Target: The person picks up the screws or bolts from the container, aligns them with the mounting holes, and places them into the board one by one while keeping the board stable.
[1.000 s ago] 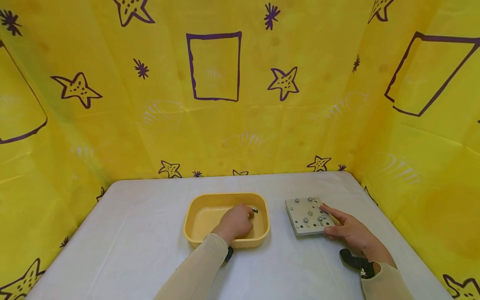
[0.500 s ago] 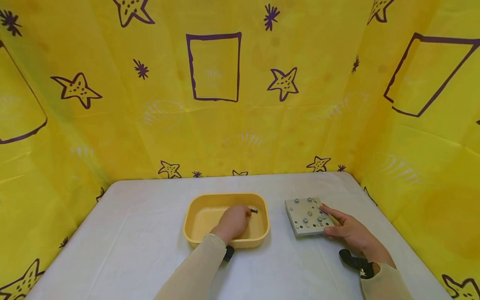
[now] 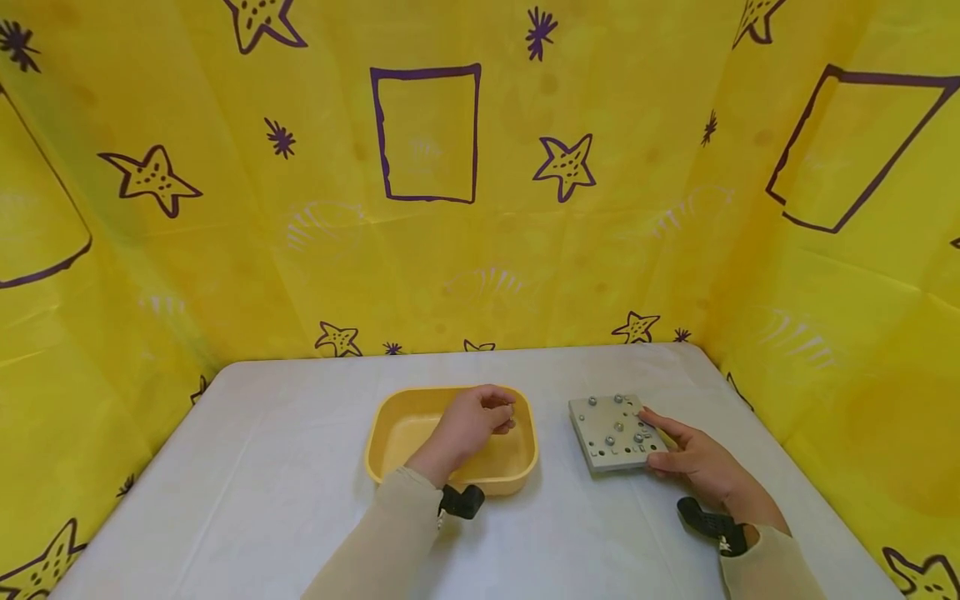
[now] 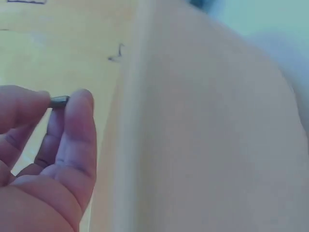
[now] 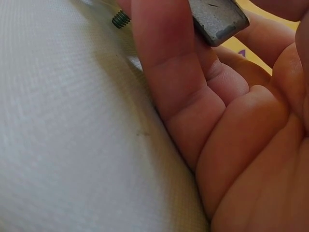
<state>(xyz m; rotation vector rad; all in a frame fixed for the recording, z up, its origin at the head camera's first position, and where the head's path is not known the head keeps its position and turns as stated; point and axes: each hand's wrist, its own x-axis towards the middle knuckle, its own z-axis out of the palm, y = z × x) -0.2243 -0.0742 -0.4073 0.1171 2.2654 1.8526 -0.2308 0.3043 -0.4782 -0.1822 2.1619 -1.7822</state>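
My left hand (image 3: pixel 472 425) is raised over the right part of a yellow plastic tray (image 3: pixel 397 482). Its thumb and fingertip pinch a small dark metal piece (image 4: pixel 59 101), mostly covered by the fingers, so its kind is unclear. To the right, a grey metal plate (image 3: pixel 600 425) carries several socket-head screws (image 3: pixel 610 440), with open round holes and small slots among them. My right hand (image 3: pixel 701 467) grips the plate's right edge, thumb at the near corner and a finger along the side. In the right wrist view, a threaded screw end (image 5: pixel 121 19) shows near the plate's corner (image 5: pixel 219 21).
A white cloth covers the table (image 3: pixel 247 483). Yellow printed fabric (image 3: pixel 510 250) with starfish drawings stands behind and at both sides. Black straps (image 3: pixel 461 502) circle both wrists.
My left hand has lifted from the tray's floor, moving up and slightly away with the small metal piece between its fingers. The right hand and the plate have stayed in place.
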